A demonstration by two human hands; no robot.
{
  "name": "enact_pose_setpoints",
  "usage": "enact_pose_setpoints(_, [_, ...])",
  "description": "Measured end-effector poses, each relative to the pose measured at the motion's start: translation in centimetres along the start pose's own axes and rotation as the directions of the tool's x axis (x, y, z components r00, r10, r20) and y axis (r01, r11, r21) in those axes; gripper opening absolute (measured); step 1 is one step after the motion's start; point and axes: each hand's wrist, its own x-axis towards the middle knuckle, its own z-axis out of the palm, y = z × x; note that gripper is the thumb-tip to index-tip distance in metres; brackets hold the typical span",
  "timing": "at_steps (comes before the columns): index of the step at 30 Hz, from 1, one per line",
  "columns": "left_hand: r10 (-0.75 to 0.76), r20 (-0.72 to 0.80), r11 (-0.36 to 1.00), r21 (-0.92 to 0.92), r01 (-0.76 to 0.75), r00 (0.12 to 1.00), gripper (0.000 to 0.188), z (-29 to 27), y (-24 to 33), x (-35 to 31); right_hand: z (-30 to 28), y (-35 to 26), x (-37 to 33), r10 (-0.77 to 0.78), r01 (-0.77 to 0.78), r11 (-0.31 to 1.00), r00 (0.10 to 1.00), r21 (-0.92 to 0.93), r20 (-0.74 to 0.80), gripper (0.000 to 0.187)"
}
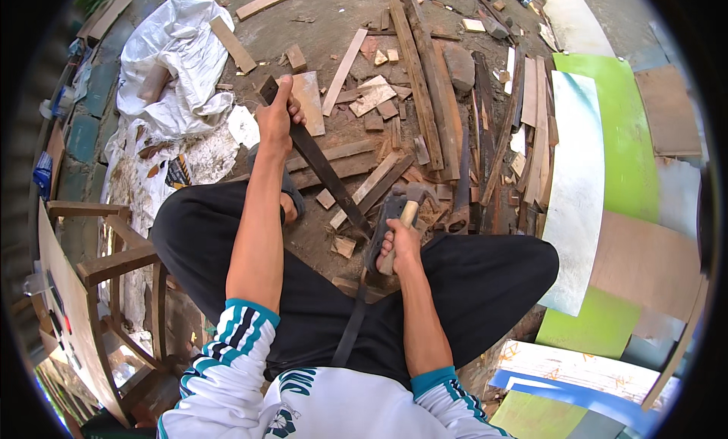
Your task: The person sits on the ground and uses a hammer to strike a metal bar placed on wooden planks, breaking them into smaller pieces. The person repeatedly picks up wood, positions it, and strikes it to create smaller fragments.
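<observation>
My left hand (277, 114) is closed around the upper end of a long, dark wooden strip (326, 164). The strip slants down and to the right, and its lower end is beside a dark object (377, 240) near my right hand. My right hand (402, 246) is wrapped around the pale wooden handle (409, 212) of a hand tool. I cannot make out the tool's head or blade. A dark, narrow band (351, 329) runs from near this hand down over my lap; whether it belongs to the tool cannot be told. Just right lies a handsaw (458, 217).
Planks (417, 83) and offcuts (373, 98) litter the ground ahead. A white plastic sack (173, 67) lies at the far left, with a wooden stool frame (114, 264) nearer. Green sheets (610, 128) and a white panel (574, 189) cover the right side.
</observation>
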Motion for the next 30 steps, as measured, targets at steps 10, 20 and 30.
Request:
enact_pose_setpoints(10, [-0.119,0.048,0.974,-0.19,0.126,0.992,0.064,2.4,-1.3,4.4,-5.1,-5.5,-3.5,-0.196,0.231,0.967,0.945,0.109,-0.263,0.017])
enact_pose_setpoints(20, [-0.318,-0.322,0.814,-0.574,0.083,0.892,0.081,-6.2,-9.3,7.5,-6.2,-6.0,-1.5,-0.218,0.28,0.938,0.935,0.206,-0.279,0.022])
enact_pose_setpoints(30, [-0.684,-0.261,0.725,-0.348,0.594,0.682,0.103,-10.6,-22.8,7.8,-5.0,-5.1,-1.1,-0.228,0.268,0.958,0.928,0.102,-0.294,0.019])
